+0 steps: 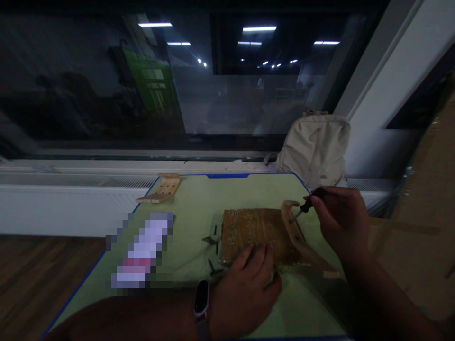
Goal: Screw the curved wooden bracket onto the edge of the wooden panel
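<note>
My right hand [343, 218] is closed around the dark handle of a screwdriver [306, 205]. Its tip meets a curved wooden piece with holes [293, 229], which lies across the right end of a brown, tape-wrapped block [256, 227]. Several small holes mark the block's top. My left hand [245, 289] rests palm down on the block's near edge, its fingers stretched over the top. Left of the block, several dark screws [210, 240] lie loose on the green table [192, 199]. I cannot make out whether a screw sits under the screwdriver tip.
A second curved wooden piece [165, 188] lies at the table's far left corner. Nearer, a pixelated whitish object [145, 251] covers part of the left side. A beige backpack [314, 147] leans by the window behind the table. Large cardboard [419, 208] stands at the right.
</note>
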{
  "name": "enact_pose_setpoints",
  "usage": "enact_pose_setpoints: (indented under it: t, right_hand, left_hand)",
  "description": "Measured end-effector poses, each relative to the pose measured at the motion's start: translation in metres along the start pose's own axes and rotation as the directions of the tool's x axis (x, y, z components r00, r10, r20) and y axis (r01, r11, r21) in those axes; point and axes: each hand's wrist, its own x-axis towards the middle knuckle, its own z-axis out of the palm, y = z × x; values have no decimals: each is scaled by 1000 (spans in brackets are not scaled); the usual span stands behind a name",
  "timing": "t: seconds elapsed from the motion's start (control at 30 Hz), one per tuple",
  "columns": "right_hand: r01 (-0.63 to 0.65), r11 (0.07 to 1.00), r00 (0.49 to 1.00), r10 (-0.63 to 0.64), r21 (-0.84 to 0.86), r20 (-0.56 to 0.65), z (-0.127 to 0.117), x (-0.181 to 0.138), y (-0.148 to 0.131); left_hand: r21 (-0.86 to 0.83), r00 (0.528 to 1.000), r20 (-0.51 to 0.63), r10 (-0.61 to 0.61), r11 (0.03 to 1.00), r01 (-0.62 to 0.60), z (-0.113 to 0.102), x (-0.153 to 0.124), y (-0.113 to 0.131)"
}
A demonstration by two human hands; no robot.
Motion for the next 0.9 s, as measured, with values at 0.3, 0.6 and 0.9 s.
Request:
enact_pose_setpoints:
  t: [0.3, 0.6, 0.9]
  right_hand:
    - [118, 991, 986, -124, 65, 109, 0, -4, -15]
    - [96, 986, 990, -109, -133, -88, 0, 4, -3]
    - [111, 988, 981, -93, -106, 169, -1, -5, -4]
  left_hand:
    - [2, 1000, -14, -9, 1000, 9, 0, 2, 1]
    - [-7, 1000, 28, 1, 1000, -1, 2, 0, 0]
    - [4, 1000, 10, 0, 1000, 0, 3, 0, 0]
